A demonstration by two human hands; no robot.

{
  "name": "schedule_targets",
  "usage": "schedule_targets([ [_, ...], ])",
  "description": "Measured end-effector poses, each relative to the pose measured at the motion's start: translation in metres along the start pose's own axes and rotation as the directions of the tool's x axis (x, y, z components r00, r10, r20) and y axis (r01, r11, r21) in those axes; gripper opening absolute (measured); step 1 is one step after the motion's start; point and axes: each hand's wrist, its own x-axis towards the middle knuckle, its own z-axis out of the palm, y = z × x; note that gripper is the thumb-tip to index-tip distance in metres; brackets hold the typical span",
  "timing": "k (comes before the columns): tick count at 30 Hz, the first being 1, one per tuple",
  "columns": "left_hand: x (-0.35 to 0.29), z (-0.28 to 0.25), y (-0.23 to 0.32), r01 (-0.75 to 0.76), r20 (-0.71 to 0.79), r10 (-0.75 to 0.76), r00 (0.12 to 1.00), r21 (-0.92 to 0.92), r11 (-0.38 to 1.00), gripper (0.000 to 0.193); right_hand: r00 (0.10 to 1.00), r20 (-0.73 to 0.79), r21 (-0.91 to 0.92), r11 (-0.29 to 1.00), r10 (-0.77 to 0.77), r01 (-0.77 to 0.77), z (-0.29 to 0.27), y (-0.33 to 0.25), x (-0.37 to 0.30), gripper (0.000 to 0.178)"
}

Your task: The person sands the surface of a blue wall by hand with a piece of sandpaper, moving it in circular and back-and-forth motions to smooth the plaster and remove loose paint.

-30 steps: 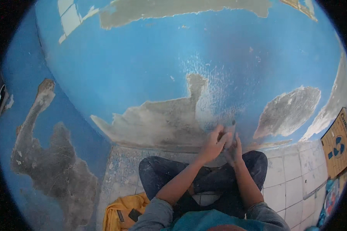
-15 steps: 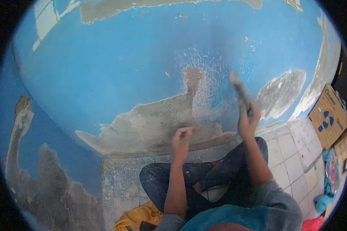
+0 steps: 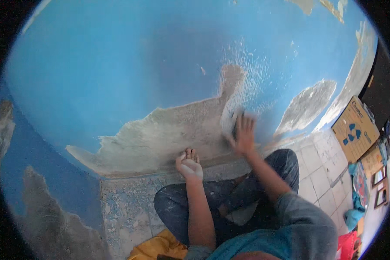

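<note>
My right hand [image 3: 245, 132] is up against the blue wall [image 3: 117, 78], at the right edge of the bare grey patch [image 3: 173, 128]. It is closed around a dark-handled tool [image 3: 235, 122], mostly hidden behind the fingers and blurred, so its kind cannot be made out. White scratched flakes of paint [image 3: 251, 65] spread above this hand. Lower and to the left, my left hand [image 3: 189, 164] hangs just before the grey patch, palm up, fingers loosely curled, with nothing seen in it. Pale dust covers its palm.
My crossed legs [image 3: 173, 203] are close to the wall's foot. Paint chips [image 3: 121, 199] litter the floor at the left, near a yellow cloth [image 3: 160, 247]. White tiles [image 3: 310, 173] lie at the right, with a cardboard box [image 3: 355, 130] leaning beyond. Another grey patch [image 3: 307, 106] marks the wall.
My right hand has swung down and left with the tool, from clear of the wall to against it. My left hand has lowered slightly and turned palm up. The view has shifted.
</note>
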Motion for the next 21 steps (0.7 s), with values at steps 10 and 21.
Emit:
schedule_targets([
  [10,0.002,0.012,0.006,0.103,0.047,-0.099,0.994,-0.099,0.99,0.028,0.996,0.079,-0.009,0.999,0.05,-0.05,-0.006,-0.031,0.003,0.091],
  [21,0.002,0.002,0.01,0.076,0.117,-0.075,0.99,-0.008,0.997,0.019,0.919,-0.395,0.102,0.994,-0.006,0.05,-0.1,-0.006,0.118,0.091],
])
